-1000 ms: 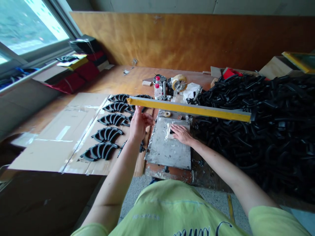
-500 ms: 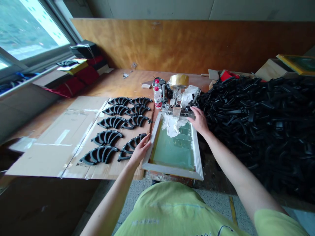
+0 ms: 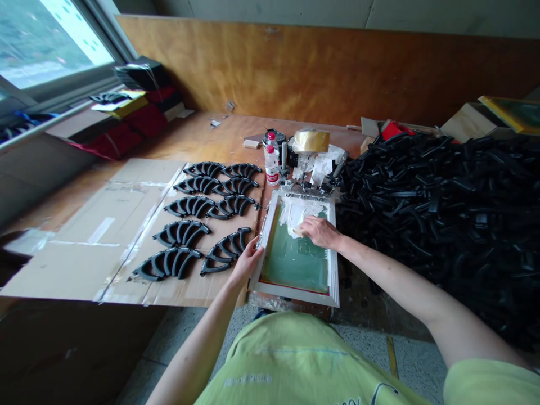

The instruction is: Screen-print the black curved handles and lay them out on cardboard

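Observation:
A screen printing frame (image 3: pixel 334 264) with a green mesh (image 3: pixel 295 264) lies in front of me, white paste (image 3: pixel 291 214) smeared over its far part. My left hand (image 3: pixel 250 260) grips the left side of the frame, thumb near its top edge. Over the mesh, my right hand (image 3: pixel 319 231) is closed on a small squeegee (image 3: pixel 298 231), mostly hidden by the fingers, at the near edge of the paste. Metal hinge clamps (image 3: pixel 306 188) stand at the frame's far end. Curved black plastic parts (image 3: pixel 228 250) lie in rows left of my left hand.
Flat cardboard (image 3: pixel 139 219) lies under the rows. A large heap of black parts (image 3: pixel 426 219) borders the frame's right side. Behind the frame stand plastic bottles (image 3: pixel 272 166) and a tape roll (image 3: pixel 311 140). A wooden board (image 3: pixel 295 73) rises at the back.
My right hand has left the frame's far right corner and closed on the squeegee. The squeegee has come from the far end toward me. The frame's near end has shifted slightly left.

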Available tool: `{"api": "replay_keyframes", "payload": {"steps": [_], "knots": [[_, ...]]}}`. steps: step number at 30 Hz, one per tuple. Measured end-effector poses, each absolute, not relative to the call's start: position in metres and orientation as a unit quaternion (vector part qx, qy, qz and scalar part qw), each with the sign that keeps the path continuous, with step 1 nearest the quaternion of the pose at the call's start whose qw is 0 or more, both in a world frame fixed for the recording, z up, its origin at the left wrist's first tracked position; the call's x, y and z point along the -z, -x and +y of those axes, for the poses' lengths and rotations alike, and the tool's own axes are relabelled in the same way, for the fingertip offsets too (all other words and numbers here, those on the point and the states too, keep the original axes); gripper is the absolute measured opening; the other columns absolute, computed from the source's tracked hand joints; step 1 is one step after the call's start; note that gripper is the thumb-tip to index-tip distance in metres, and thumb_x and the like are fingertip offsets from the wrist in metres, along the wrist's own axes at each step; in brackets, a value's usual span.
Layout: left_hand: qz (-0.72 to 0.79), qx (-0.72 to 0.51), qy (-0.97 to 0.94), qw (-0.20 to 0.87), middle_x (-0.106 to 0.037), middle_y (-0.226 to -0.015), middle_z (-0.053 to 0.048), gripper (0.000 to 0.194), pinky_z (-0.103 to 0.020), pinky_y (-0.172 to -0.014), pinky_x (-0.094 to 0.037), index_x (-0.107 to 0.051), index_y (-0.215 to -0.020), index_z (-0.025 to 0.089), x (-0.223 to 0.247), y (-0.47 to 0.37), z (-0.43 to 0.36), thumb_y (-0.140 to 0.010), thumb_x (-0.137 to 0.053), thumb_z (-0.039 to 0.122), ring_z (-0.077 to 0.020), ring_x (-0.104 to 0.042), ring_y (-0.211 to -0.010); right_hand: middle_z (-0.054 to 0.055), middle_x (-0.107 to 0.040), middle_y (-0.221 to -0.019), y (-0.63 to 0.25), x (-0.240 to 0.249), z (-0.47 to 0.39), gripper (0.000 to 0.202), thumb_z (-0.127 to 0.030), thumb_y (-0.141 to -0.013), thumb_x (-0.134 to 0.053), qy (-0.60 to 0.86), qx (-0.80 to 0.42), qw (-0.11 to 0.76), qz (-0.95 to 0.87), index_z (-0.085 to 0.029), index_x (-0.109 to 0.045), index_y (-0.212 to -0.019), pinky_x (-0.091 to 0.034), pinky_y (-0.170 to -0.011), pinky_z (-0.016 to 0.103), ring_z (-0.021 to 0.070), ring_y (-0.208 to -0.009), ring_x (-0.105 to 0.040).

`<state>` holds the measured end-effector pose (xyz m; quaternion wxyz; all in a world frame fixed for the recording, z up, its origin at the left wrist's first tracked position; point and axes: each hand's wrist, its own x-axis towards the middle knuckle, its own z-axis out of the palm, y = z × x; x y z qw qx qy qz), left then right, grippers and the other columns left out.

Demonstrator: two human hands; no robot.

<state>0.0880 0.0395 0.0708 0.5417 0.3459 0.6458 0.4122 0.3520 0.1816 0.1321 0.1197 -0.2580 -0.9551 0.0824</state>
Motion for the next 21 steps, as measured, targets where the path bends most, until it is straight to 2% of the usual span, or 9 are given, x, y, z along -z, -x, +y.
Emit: {"api": "replay_keyframes", "payload": {"steps": [4,6,9,12,14,17,19,21], "knots": [[0.642,-0.42,-0.344,0.541,-0.07,-0.099,-0.005,0.076,-0.027,-0.073,-0.051,-0.043,-0.142,0.021,-0.07,-0.088,0.039,-0.077,-0.065,0.053,-0.0174,-0.065,-0.081,0.004,-0.063,-0.079,-0.35,-0.135,0.19,0.009,-0.011,-0.082,-0.056,0.274,-0.109,0.146,-0.944,-0.018,-0.061,-0.08,-0.042,-0.071,0.029,0.0193,-0.08,-0.056],[0.645,-0.419,-0.343,0.539,-0.07,-0.098,-0.005,0.077,-0.027,-0.072,-0.051,-0.042,-0.142,0.021,-0.071,-0.088,0.039,-0.076,-0.065,0.054,-0.0173,-0.065,-0.08,0.006,-0.063,-0.083,-0.347,-0.129,0.187,0.014,-0.006,-0.081,-0.054,0.312,-0.084,0.186,-0.928,-0.017,-0.062,-0.082,-0.043,-0.072,0.03,0.0209,-0.084,-0.056],[0.643,-0.418,-0.339,0.544,-0.07,-0.095,-0.006,0.079,-0.027,-0.07,-0.051,-0.041,-0.143,0.02,-0.073,-0.089,0.039,-0.076,-0.065,0.055,-0.0174,-0.065,-0.078,0.009,-0.064,-0.091,-0.351,-0.117,0.169,0.021,-0.002,-0.081,-0.049,0.289,-0.067,0.208,-0.932,-0.016,-0.063,-0.089,-0.045,-0.078,0.032,0.0229,-0.095,-0.055],[0.636,-0.421,-0.334,0.553,-0.07,-0.093,-0.005,0.08,-0.026,-0.067,-0.051,-0.041,-0.142,0.02,-0.08,-0.09,0.039,-0.075,-0.066,0.055,-0.0178,-0.065,-0.076,0.007,-0.065,-0.089,-0.356,-0.119,0.165,0.014,-0.01,-0.084,-0.054,0.261,-0.101,0.195,-0.94,-0.017,-0.064,-0.091,-0.046,-0.079,0.032,0.0218,-0.091,-0.057],[0.64,-0.417,-0.335,0.552,-0.07,-0.092,-0.005,0.08,-0.026,-0.066,-0.051,-0.042,-0.142,0.019,-0.09,-0.091,0.038,-0.075,-0.066,0.055,-0.0181,-0.065,-0.076,0.005,-0.066,-0.088,-0.352,-0.129,0.179,0.012,-0.017,-0.085,-0.06,0.295,-0.126,0.201,-0.926,-0.019,-0.065,-0.096,-0.046,-0.075,0.031,0.0202,-0.084,-0.059],[0.64,-0.405,-0.352,0.55,-0.071,-0.096,-0.006,0.079,-0.026,-0.067,-0.051,-0.04,-0.144,0.021,-0.115,-0.09,0.037,-0.077,-0.065,0.055,-0.0192,-0.066,-0.08,0.004,-0.067,-0.1,-0.336,-0.151,0.217,0.042,-0.023,-0.08,-0.07,0.396,-0.132,0.223,-0.881,-0.026,-0.06,-0.121,-0.047,-0.075,0.031,0.0198,-0.085,-0.061],[0.631,-0.419,-0.368,0.539,-0.07,-0.105,-0.007,0.071,-0.026,-0.07,-0.051,-0.045,-0.141,0.023,-0.137,-0.088,0.038,-0.08,-0.06,0.057,-0.02,-0.065,-0.087,0.004,-0.067,-0.103,-0.335,-0.164,0.243,0.059,-0.023,-0.077,-0.073,0.456,-0.111,0.231,-0.852,-0.03,-0.053,-0.132,-0.047,-0.076,0.032,0.0212,-0.086,-0.062],[0.624,-0.435,-0.381,0.526,-0.069,-0.109,-0.007,0.062,-0.026,-0.07,-0.051,-0.056,-0.132,0.023,-0.161,-0.088,0.042,-0.084,-0.05,0.062,-0.02,-0.065,-0.089,0.004,-0.067,-0.101,-0.349,-0.171,0.261,0.056,-0.026,-0.078,-0.07,0.505,-0.083,0.256,-0.82,-0.031,-0.054,-0.132,-0.047,-0.076,0.033,0.0222,-0.085,-0.062]]}}
